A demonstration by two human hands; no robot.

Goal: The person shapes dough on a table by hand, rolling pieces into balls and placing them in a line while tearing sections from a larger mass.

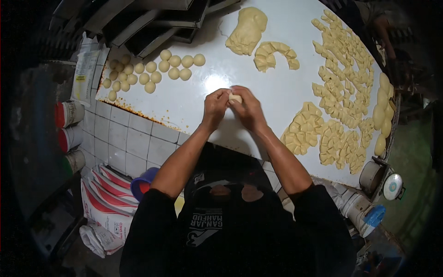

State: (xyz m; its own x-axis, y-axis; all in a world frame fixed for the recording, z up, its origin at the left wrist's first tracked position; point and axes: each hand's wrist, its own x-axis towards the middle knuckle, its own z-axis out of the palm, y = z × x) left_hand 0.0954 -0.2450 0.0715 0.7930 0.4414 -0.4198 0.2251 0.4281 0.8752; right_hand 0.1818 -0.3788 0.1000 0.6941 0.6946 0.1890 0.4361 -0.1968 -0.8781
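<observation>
Over the near part of a white table (194, 104), my two hands meet around a small piece of dough (235, 98). My right hand (249, 110) is closed on it, thumb and fingers wrapped round its sides. Pressed up against the same piece, the fingers of my left hand (215, 107) are curled and closed. To the left lie several smooth round dough balls (150, 87). A large lump of dough (248, 30) rests at the far middle, and beside it a curved strip of cut dough (275, 54).
Many cut dough pieces (344, 69) cover the table's right side, with long smooth dough rolls (381, 104) at its edge. Dark baking trays (152, 27) are stacked at the far left. Sacks (108, 207) and buckets (70, 114) stand left; a pot (371, 176) stands at the right corner.
</observation>
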